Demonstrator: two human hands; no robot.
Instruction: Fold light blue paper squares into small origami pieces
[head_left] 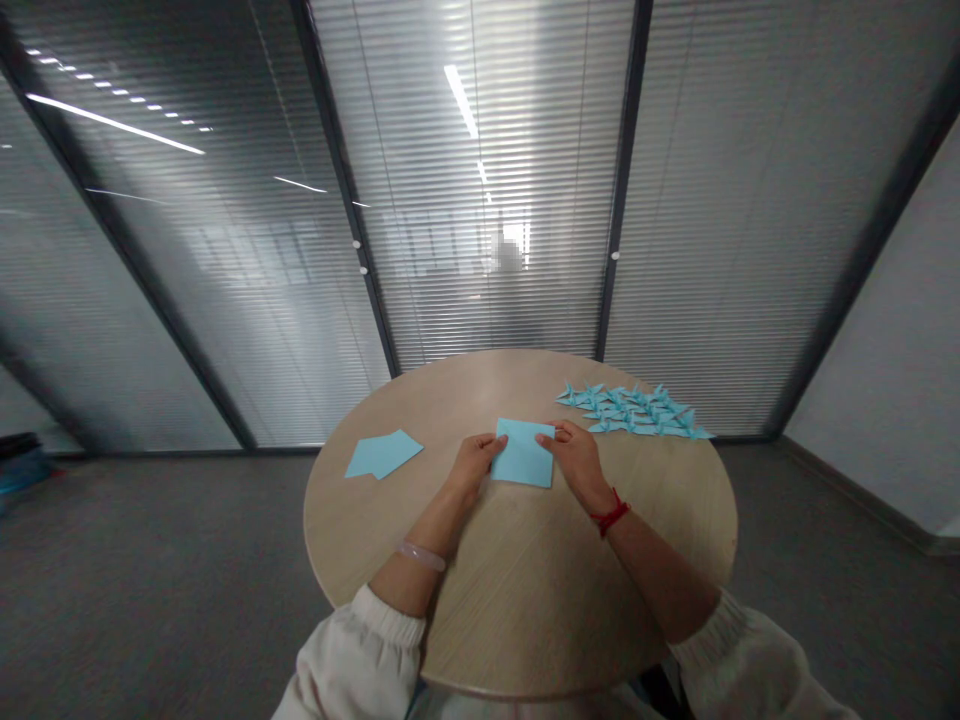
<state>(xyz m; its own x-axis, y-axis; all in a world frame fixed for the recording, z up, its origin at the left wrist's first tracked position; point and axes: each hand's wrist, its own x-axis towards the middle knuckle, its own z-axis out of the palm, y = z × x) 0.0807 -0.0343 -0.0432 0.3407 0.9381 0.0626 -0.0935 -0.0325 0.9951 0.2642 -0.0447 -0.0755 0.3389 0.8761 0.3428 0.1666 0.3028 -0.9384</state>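
A square sheet of light blue origami paper [523, 455] is held between my two hands above the middle of the table. My left hand [478, 458] pinches its left edge, thumb on top. At the upper right corner my right hand [576, 452] grips it the same way, with the fingers behind the sheet. To the left lie more light blue paper sheets [382, 454], overlapping at angles. Several folded blue paper cranes [637, 410] stand in close rows on the right side, beyond my right hand.
The round wooden table [525, 620] has a curved edge close to my body. Behind it stands a glass partition with blinds [495, 300] in dark frames. A dark bin with a blue bag [22, 465] is on the carpet at far left.
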